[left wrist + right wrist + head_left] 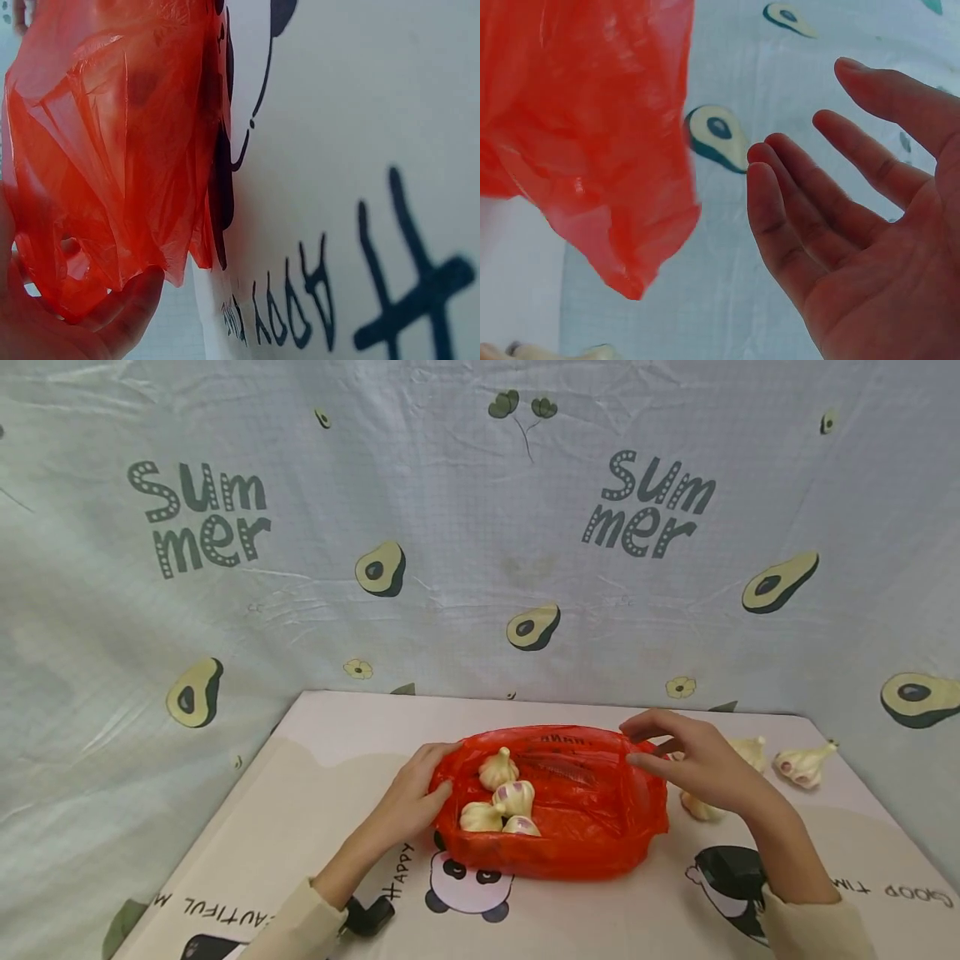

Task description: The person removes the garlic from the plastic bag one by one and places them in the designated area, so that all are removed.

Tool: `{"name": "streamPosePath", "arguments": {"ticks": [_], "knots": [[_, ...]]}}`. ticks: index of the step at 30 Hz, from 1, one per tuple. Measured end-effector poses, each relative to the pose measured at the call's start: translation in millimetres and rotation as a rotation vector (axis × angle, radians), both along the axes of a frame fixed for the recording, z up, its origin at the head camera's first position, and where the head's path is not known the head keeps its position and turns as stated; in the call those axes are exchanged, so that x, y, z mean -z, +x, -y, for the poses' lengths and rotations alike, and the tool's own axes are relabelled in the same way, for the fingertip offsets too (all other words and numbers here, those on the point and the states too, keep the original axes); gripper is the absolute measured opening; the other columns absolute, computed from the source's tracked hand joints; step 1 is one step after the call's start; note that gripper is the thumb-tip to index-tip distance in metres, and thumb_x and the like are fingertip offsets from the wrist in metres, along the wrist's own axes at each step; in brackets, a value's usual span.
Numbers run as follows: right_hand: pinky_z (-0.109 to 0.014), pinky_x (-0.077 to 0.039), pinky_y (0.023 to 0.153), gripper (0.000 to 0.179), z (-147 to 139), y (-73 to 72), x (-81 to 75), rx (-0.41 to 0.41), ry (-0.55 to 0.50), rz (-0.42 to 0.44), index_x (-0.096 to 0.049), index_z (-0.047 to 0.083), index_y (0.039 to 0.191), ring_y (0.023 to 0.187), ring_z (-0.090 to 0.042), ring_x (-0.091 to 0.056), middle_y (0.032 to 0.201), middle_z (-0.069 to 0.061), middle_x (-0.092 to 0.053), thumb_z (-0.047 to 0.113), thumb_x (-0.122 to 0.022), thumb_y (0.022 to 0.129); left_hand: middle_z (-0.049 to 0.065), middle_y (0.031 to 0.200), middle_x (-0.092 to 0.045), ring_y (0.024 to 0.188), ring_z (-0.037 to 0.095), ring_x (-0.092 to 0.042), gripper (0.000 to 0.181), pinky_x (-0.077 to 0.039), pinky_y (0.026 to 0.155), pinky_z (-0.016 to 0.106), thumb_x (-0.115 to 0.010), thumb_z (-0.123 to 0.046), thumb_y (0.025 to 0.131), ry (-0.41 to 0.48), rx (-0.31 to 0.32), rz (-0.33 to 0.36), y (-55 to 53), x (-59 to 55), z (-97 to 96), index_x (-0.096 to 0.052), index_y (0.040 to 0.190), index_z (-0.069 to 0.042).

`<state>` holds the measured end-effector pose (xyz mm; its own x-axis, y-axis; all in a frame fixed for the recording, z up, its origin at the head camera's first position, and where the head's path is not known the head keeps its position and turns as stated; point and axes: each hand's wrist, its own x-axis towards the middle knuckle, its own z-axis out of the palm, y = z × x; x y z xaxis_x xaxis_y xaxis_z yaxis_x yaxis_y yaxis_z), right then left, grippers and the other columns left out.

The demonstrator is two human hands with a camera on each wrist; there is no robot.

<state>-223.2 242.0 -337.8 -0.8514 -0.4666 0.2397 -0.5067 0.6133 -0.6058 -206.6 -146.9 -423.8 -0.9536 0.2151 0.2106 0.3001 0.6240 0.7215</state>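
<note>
A red plastic bag (573,857) stands with its mouth spread wide on the table, in the head view. Several garlic bulbs (514,798) lie inside, towards its left end. My left hand (408,793) holds the left rim; in the left wrist view its fingers (139,307) curl against the gathered plastic. My right hand (697,760) hovers by the bag's right rim with nothing in it. In the right wrist view, a gap shows between the bag (592,112) and that hand's loosely spread fingers (810,202).
Right of the bag lie more garlic bulbs (805,765), some partly hidden behind my right hand and forearm. The table (360,735) has a printed cover with pandas and lettering. A patterned curtain (450,485) closes off the back and sides.
</note>
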Motion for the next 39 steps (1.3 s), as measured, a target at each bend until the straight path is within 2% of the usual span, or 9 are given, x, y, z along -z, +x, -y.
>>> {"name": "streamPosePath", "arguments": {"ticks": [6, 12, 18, 23, 39], "knots": [[-0.02, -0.059, 0.085, 0.034, 20, -1.3, -14.5, -0.022, 0.038, -0.027, -0.066, 0.014, 0.125, 0.112, -0.029, -0.069, 0.121, -0.008, -0.073, 0.024, -0.075, 0.094, 0.009, 0.148, -0.054, 0.135, 0.029, -0.055, 0.053, -0.055, 0.106, 0.054, -0.059, -0.006, 0.097, 0.001, 0.001, -0.005, 1.2, -1.6, 0.0, -0.052, 0.149, -0.014], [-0.035, -0.064, 0.087, 0.037, 44, -4.2, -25.3, -0.091, 0.07, -0.021, -0.066, 0.012, 0.127, 0.113, -0.028, -0.068, 0.123, -0.008, -0.072, 0.023, -0.076, 0.093, 0.009, 0.147, -0.055, 0.135, 0.029, -0.056, 0.052, -0.056, 0.104, 0.054, -0.059, -0.005, 0.097, 0.007, -0.01, -0.011, 2.9, -1.0, -1.3, -0.052, 0.149, -0.014], [-0.04, -0.063, 0.091, 0.036, 70, -8.5, -27.9, -0.159, 0.091, -0.002, -0.066, 0.012, 0.127, 0.114, -0.026, -0.067, 0.123, -0.006, -0.072, 0.02, -0.076, 0.093, 0.008, 0.147, -0.055, 0.134, 0.029, -0.056, 0.052, -0.057, 0.103, 0.054, -0.059, -0.006, 0.098, 0.002, -0.014, -0.005, 5.3, 1.2, -1.3, -0.052, 0.149, -0.016], [-0.044, -0.061, 0.095, 0.034, 84, -15.6, -30.6, -0.199, 0.085, 0.023, -0.066, 0.015, 0.127, 0.116, -0.029, -0.068, 0.124, -0.008, -0.072, 0.021, -0.075, 0.094, 0.007, 0.148, -0.054, 0.135, 0.028, -0.055, 0.053, -0.057, 0.103, 0.053, -0.059, -0.007, 0.098, -0.001, -0.014, -0.014, 2.6, -0.5, -1.6, -0.052, 0.15, -0.017], [-0.045, -0.06, 0.1, 0.037, 111, -34.5, -33.4, -0.256, 0.136, 0.152, -0.063, 0.012, 0.131, 0.119, -0.03, -0.066, 0.126, -0.013, -0.071, 0.021, -0.073, 0.096, 0.009, 0.147, -0.054, 0.135, 0.029, -0.055, 0.053, -0.056, 0.104, 0.054, -0.059, -0.007, 0.097, -0.006, -0.008, -0.019, 2.0, -3.2, 0.1, -0.052, 0.149, -0.015]]}}
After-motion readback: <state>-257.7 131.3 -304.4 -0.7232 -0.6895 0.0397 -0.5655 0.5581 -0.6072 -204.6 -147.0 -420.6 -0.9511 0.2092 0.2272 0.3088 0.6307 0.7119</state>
